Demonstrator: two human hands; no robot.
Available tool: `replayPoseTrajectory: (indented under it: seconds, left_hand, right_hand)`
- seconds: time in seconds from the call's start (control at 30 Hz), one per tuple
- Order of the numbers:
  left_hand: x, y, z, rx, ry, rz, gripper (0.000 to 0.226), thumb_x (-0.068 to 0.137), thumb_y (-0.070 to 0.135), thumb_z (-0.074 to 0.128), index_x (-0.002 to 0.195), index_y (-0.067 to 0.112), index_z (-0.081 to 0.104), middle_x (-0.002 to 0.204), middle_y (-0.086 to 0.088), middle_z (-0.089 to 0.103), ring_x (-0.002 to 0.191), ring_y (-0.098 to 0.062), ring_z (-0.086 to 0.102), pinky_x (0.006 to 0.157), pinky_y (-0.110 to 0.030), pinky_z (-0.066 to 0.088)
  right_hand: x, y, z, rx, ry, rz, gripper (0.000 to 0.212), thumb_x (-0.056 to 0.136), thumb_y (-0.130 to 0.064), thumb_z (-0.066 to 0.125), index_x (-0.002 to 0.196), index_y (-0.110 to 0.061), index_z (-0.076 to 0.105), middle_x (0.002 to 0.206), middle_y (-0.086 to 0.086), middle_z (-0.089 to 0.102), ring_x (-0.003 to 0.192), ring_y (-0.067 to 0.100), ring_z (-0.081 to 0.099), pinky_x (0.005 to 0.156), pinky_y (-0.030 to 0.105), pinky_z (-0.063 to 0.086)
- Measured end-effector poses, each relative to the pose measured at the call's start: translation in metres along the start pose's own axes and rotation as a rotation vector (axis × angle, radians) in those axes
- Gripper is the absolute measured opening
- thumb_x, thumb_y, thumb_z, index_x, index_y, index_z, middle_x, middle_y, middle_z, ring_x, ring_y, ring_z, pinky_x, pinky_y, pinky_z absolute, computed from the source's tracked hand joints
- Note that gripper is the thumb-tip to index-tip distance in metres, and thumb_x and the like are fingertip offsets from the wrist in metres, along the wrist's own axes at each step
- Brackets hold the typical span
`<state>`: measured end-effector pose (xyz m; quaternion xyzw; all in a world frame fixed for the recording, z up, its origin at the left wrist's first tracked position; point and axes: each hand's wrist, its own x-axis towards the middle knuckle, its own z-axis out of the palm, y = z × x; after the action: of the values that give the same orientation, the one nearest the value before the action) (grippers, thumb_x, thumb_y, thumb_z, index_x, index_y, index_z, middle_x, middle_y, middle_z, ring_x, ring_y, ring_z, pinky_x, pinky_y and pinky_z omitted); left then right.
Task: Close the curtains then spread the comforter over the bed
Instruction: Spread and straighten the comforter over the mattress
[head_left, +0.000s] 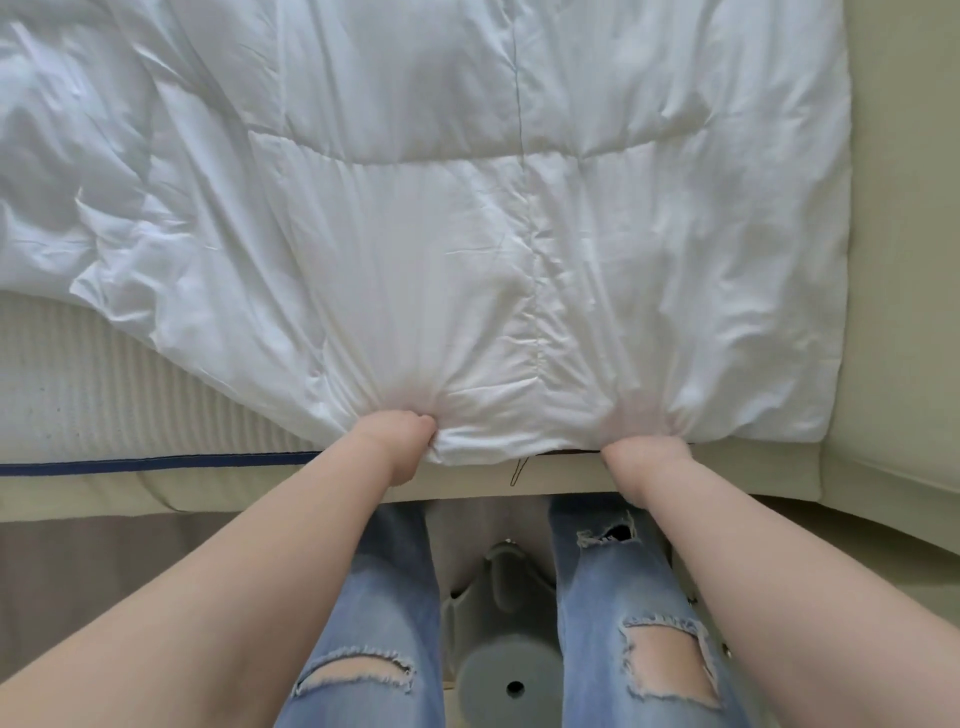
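Your left hand (397, 441) and right hand (641, 460) each grip the near edge of the white comforter (467, 234). Fabric bunches at both grips. Left of your left grip, bare mattress (130, 379) shows.

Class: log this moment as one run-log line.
left hand: grips comforter edge | right hand: grips edge | mattress: left part bare

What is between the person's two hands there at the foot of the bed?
In the head view, only the comforter's bunched white edge spans from the left hand to the right hand; both grip it.
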<state>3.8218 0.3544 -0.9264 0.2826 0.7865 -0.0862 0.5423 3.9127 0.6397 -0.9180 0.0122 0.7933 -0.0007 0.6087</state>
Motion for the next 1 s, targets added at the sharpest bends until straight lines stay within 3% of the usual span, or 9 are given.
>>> replayPoseTrajectory:
  seconds: [0.07, 0.13, 0.2, 0.23, 0.37, 0.53, 0.73, 0.87, 1.0]
  left_hand:
    - [0.0, -0.002, -0.008, -0.049, -0.017, 0.024, 0.009, 0.085, 0.02, 0.052, 0.092, 0.023, 0.047, 0.097, 0.003, 0.056, 0.089, -0.023, 0.055, 0.078, -0.034, 0.048]
    - [0.0, -0.007, -0.015, -0.097, -0.022, 0.038, 0.011, 0.083, 0.033, 0.057, 0.083, 0.025, 0.05, 0.089, 0.006, 0.056, 0.084, -0.021, 0.054, 0.075, -0.031, 0.048]
    - [-0.003, -0.011, -0.02, -0.137, -0.057, 0.024, 0.019, 0.084, 0.044, 0.058, 0.083, 0.026, 0.052, 0.092, 0.005, 0.058, 0.085, -0.021, 0.055, 0.076, -0.031, 0.048]
    - [-0.004, -0.012, -0.02, -0.149, -0.08, 0.004, 0.023, 0.086, 0.049, 0.055, 0.089, 0.025, 0.053, 0.098, 0.004, 0.059, 0.088, -0.02, 0.054, 0.079, -0.032, 0.047]
    - [0.001, 0.003, -0.013, -0.05, -0.126, -0.109, 0.062, 0.093, 0.062, 0.037, 0.136, 0.018, 0.046, 0.137, -0.002, 0.052, 0.123, -0.026, 0.051, 0.1, -0.043, 0.042]
    - [0.027, 0.037, -0.014, 0.052, -0.237, -0.274, 0.054, 0.093, 0.051, 0.031, 0.136, 0.027, 0.052, 0.137, 0.002, 0.054, 0.126, -0.028, 0.049, 0.102, -0.047, 0.039]
    - [0.047, 0.04, -0.012, 0.077, -0.346, -0.365, 0.051, 0.092, 0.046, 0.034, 0.137, 0.028, 0.052, 0.139, 0.002, 0.053, 0.128, -0.031, 0.048, 0.104, -0.05, 0.037]
    - [0.045, 0.037, -0.007, 0.073, -0.273, -0.35, 0.063, 0.092, 0.058, 0.034, 0.142, 0.023, 0.046, 0.145, 0.0, 0.048, 0.134, -0.029, 0.043, 0.109, -0.047, 0.036]
    - [0.04, 0.039, -0.007, 0.071, -0.237, -0.335, 0.058, 0.092, 0.055, 0.033, 0.14, 0.024, 0.048, 0.141, 0.003, 0.051, 0.132, -0.027, 0.045, 0.107, -0.046, 0.036]
  right_hand:
    - [-0.005, -0.016, 0.002, 0.066, 0.238, -0.133, 0.014, 0.088, -0.011, 0.052, 0.096, -0.023, 0.053, 0.092, -0.002, 0.058, 0.085, 0.023, 0.058, 0.068, 0.033, 0.047]
    - [-0.008, -0.025, 0.0, 0.187, 0.651, -0.227, 0.009, 0.085, -0.013, 0.058, 0.087, -0.019, 0.052, 0.077, -0.002, 0.051, 0.068, 0.023, 0.046, 0.055, 0.032, 0.039]
    - [-0.005, -0.014, -0.002, 0.253, 0.913, -0.106, 0.014, 0.079, -0.012, 0.065, 0.091, -0.015, 0.059, 0.082, 0.003, 0.052, 0.072, 0.025, 0.047, 0.06, 0.035, 0.042]
    - [-0.003, 0.0, 0.001, 0.311, 0.944, 0.042, 0.02, 0.079, -0.012, 0.065, 0.098, -0.015, 0.06, 0.09, 0.007, 0.053, 0.08, 0.029, 0.049, 0.069, 0.038, 0.045]
    - [-0.011, 0.051, 0.019, 0.451, 0.826, 0.545, 0.056, 0.08, -0.008, 0.054, 0.133, -0.025, 0.044, 0.133, 0.019, 0.038, 0.119, 0.039, 0.039, 0.105, 0.053, 0.032]
    - [-0.002, 0.08, 0.04, 0.289, 0.652, 0.582, 0.092, 0.088, -0.004, 0.047, 0.152, -0.049, -0.001, 0.153, 0.027, 0.01, 0.138, 0.048, 0.02, 0.111, 0.063, 0.023]
    - [0.01, 0.143, 0.025, -0.005, 0.713, 0.296, 0.056, 0.091, -0.006, 0.045, 0.144, -0.024, 0.041, 0.108, 0.019, 0.054, 0.094, 0.038, 0.053, 0.078, 0.044, 0.045]
    - [-0.004, 0.174, 0.036, -0.228, 0.534, 0.229, 0.043, 0.09, -0.011, 0.039, 0.132, -0.016, 0.044, 0.114, 0.009, 0.059, 0.103, 0.031, 0.055, 0.078, 0.038, 0.048]
    - [0.0, 0.149, 0.02, -0.068, 0.293, 0.359, 0.048, 0.095, -0.01, 0.039, 0.143, -0.012, 0.032, 0.138, 0.014, 0.048, 0.122, 0.035, 0.051, 0.092, 0.043, 0.048]
